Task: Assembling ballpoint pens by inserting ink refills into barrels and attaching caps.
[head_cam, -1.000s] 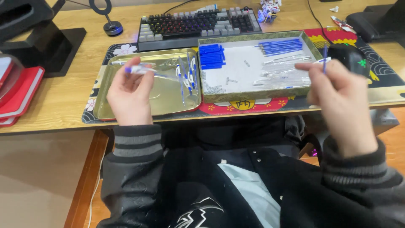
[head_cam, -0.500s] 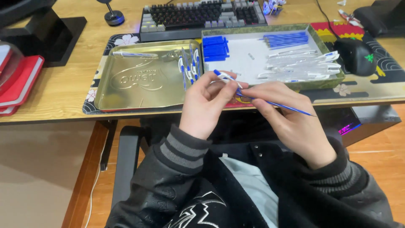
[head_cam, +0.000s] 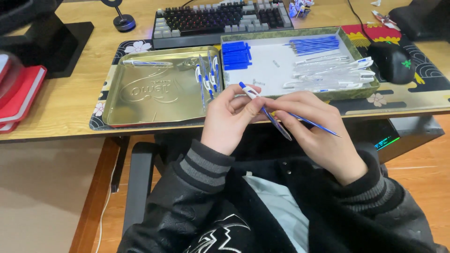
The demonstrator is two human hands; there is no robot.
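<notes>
I pinch a clear pen barrel (head_cam: pixel 274 122) in my left hand (head_cam: pixel 230 117) while my right hand (head_cam: pixel 315 127) grips a blue refill (head_cam: pixel 315 124), both over my lap (trays just ahead); assembling, I judge the refill needs lining up with the barrel's mouth

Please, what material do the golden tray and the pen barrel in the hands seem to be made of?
The golden tray looks like thin metal, probably tin: glossy, reflective, with an embossed pattern in its floor. The pen barrel, held by the left hand and right hand, seems clear plastic: you see through it, and a thin blue refill lies beside it.
</notes>
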